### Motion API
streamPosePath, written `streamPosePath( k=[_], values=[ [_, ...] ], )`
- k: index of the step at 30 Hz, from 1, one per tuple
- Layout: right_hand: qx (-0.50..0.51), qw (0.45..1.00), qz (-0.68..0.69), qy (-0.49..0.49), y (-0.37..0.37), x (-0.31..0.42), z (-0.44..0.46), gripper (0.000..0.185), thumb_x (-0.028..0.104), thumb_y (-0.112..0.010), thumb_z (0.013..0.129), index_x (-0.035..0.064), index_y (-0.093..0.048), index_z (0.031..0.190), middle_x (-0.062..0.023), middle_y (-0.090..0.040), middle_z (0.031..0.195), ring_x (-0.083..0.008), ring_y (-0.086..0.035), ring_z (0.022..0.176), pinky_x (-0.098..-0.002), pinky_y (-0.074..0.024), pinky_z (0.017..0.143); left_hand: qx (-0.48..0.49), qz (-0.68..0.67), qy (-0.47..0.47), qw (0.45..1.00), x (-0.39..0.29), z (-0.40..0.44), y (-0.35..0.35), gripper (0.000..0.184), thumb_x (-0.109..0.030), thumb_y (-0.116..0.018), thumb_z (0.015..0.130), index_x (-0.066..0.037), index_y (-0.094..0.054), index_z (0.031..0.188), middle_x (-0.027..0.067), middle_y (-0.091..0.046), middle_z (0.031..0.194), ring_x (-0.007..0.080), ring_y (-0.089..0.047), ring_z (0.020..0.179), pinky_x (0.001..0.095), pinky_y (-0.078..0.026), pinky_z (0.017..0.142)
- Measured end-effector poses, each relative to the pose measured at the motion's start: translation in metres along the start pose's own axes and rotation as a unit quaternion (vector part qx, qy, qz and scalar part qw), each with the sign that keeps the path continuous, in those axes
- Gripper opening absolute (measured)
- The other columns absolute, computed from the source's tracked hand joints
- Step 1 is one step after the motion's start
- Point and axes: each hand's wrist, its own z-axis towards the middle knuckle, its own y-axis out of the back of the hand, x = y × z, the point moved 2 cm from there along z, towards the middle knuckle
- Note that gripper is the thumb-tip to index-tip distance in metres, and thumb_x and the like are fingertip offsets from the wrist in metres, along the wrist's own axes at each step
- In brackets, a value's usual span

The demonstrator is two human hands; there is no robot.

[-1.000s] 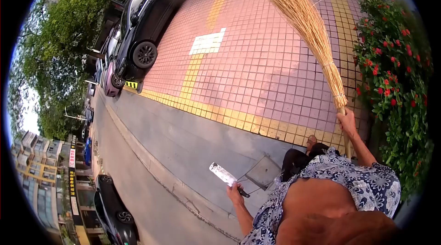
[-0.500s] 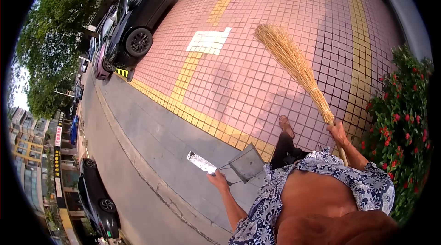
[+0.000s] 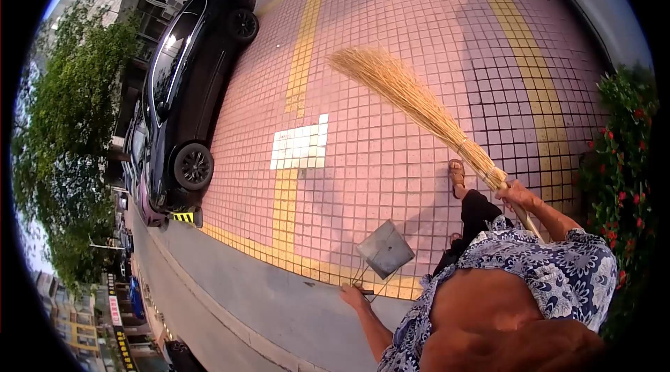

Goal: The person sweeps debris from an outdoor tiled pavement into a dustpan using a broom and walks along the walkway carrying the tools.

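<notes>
While the broom (image 3: 419,103) stays in the right hand (image 3: 516,195), its bristle end has slid from beside the white patch (image 3: 300,145) to past it in my view, and the dustpan (image 3: 386,250) has shifted from over the grey pavement (image 3: 216,274) to mostly over the pink tiles (image 3: 377,197), on the near side of that patch (resting or hanging, I can't tell). I see the right hand closed round the broom's handle, farther from the patch than the bristles. On my feed the left hand (image 3: 354,296), nearer than the patch too, is curled shut where the pan's thin rods meet it. The pale blade it held has dropped from sight; I can't tell whether it's still gripped. As I judge it, broom and dustpan now share one stretch of tiling.
</notes>
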Motion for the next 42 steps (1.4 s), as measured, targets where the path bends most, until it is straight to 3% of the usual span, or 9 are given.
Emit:
streamPosePath(
  k=[3,7,9,11,14,20,33,40,42],
  values=[
    [-0.099,0.982,-0.128,0.094,0.014,0.050,0.084,0.024,0.015,-0.069,0.080,-0.0061,-0.064,0.090,-0.0091,-0.061,0.063,-0.0173,-0.058,0.047,-0.0330,-0.0460,0.039,0.006,-0.015,-0.010,1.000,-0.012,0.050,-0.066,0.011,-0.009,-0.049,0.094,0.000,-0.043,0.091,0.0090,-0.052,0.065,0.0132,-0.044,0.046,0.0276,-0.034,0.039],
    [-0.077,0.990,-0.097,0.069,0.029,0.130,0.172,0.027,0.016,-0.070,0.078,-0.0063,-0.064,0.093,-0.0092,-0.060,0.062,-0.0177,-0.057,0.048,-0.0349,-0.0452,0.042,0.021,-0.033,0.046,0.998,-0.051,0.090,-0.152,0.011,-0.002,-0.057,0.091,0.000,-0.047,0.094,0.0098,-0.056,0.065,0.0131,-0.046,0.048,0.0268,-0.037,0.041],
    [-0.091,0.975,-0.174,0.103,0.045,0.150,0.231,0.036,0.019,-0.073,0.076,-0.0092,-0.069,0.097,-0.0205,-0.069,0.076,-0.0277,-0.068,0.066,-0.0395,-0.0546,0.063,0.022,-0.046,0.072,0.996,-0.066,0.110,-0.194,0.013,-0.004,-0.061,0.091,0.000,-0.048,0.093,0.0111,-0.060,0.067,0.0133,-0.047,0.047,0.0262,-0.039,0.041],
    [-0.118,0.969,-0.184,0.116,0.045,0.198,0.256,0.038,0.021,-0.074,0.074,-0.0101,-0.069,0.095,-0.0221,-0.070,0.077,-0.0289,-0.069,0.072,-0.0400,-0.0544,0.069,-0.002,-0.021,0.089,0.996,-0.089,0.131,-0.236,0.016,-0.004,-0.065,0.090,-0.003,-0.048,0.089,0.0115,-0.061,0.067,0.0140,-0.048,0.046,0.0261,-0.040,0.042],
    [-0.076,0.988,-0.112,0.075,0.050,0.255,0.306,0.032,0.016,-0.071,0.076,-0.0089,-0.068,0.095,-0.0148,-0.066,0.070,-0.0230,-0.064,0.061,-0.0379,-0.0508,0.056,-0.032,0.005,0.083,0.996,-0.119,0.153,-0.288,0.016,-0.005,-0.064,0.087,-0.002,-0.054,0.075,0.0103,-0.059,0.060,0.0173,-0.051,0.045,0.0309,-0.041,0.040],
    [-0.060,0.996,-0.070,0.015,0.061,0.361,0.417,0.023,0.015,-0.069,0.079,-0.0050,-0.066,0.090,-0.0093,-0.060,0.062,-0.0174,-0.057,0.046,-0.0334,-0.0472,0.038,-0.049,0.026,0.085,0.995,-0.169,0.234,-0.398,0.021,0.006,-0.061,0.080,-0.005,-0.044,0.082,0.0085,-0.054,0.060,0.0166,-0.050,0.045,0.0287,-0.041,0.040],
    [-0.177,0.975,-0.104,-0.089,0.001,0.558,0.685,0.022,0.014,-0.077,0.071,-0.0047,-0.065,0.071,-0.0111,-0.057,0.055,-0.0208,-0.054,0.041,-0.0363,-0.0434,0.037,0.019,0.059,0.084,0.995,-0.285,0.513,-0.691,0.018,0.006,-0.059,0.079,-0.003,-0.044,0.083,0.0073,-0.052,0.057,0.0156,-0.050,0.043,0.0284,-0.038,0.036],
    [-0.272,0.940,-0.204,0.023,-0.033,0.619,0.814,0.027,0.019,-0.074,0.074,-0.0063,-0.065,0.070,-0.0132,-0.058,0.055,-0.0250,-0.057,0.045,-0.0431,-0.0425,0.044,0.069,0.065,0.090,0.991,-0.387,0.637,-0.832,0.009,0.000,-0.059,0.084,-0.001,-0.051,0.090,0.0100,-0.061,0.065,0.0137,-0.052,0.046,0.0268,-0.039,0.038],
    [-0.270,0.945,-0.181,-0.024,-0.039,0.666,0.845,0.029,0.020,-0.072,0.075,-0.0070,-0.064,0.070,-0.0139,-0.058,0.055,-0.0257,-0.057,0.046,-0.0442,-0.0431,0.045,0.079,0.059,0.070,0.993,-0.410,0.673,-0.875,0.008,0.000,-0.057,0.085,0.000,-0.051,0.090,0.0093,-0.061,0.066,0.0131,-0.051,0.047,0.0268,-0.039,0.039]
  ],
)
